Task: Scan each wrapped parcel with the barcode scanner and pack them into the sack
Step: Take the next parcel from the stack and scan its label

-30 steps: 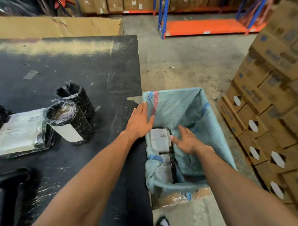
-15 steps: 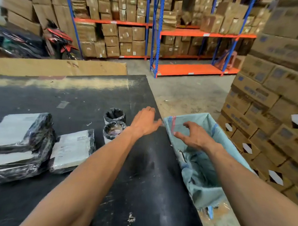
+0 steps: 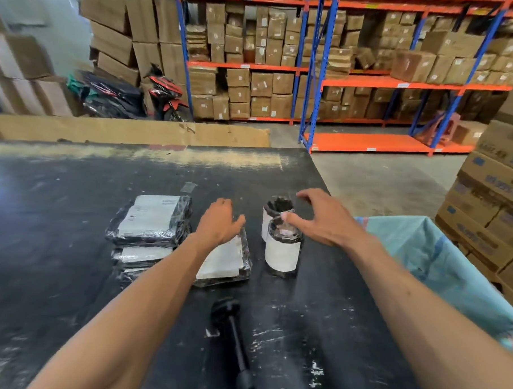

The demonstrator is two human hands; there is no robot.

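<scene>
On the black table (image 3: 71, 245) lie several flat parcels in black wrap with white labels: a stack (image 3: 151, 219) on the left and one flat parcel (image 3: 227, 262) beside it. Two round wrapped parcels stand upright, the near one (image 3: 282, 251) in front of the far one (image 3: 275, 208). My left hand (image 3: 218, 222) hovers open over the flat parcel. My right hand (image 3: 322, 217) is spread open above the round parcels, thumb by the near one's top. The black barcode scanner (image 3: 233, 337) lies near the table's front. The teal sack (image 3: 440, 270) hangs open at the right.
Stacked cardboard boxes (image 3: 496, 204) stand to the right of the sack. Blue and orange shelving (image 3: 313, 73) full of boxes fills the background, with a motorbike (image 3: 162, 93) at the back left. A cardboard sheet (image 3: 128, 131) borders the table's far edge.
Both hands have left the sack and moved left over the table; the left is now above the flat parcel, the right above the round parcels. My view has lifted and turned left.
</scene>
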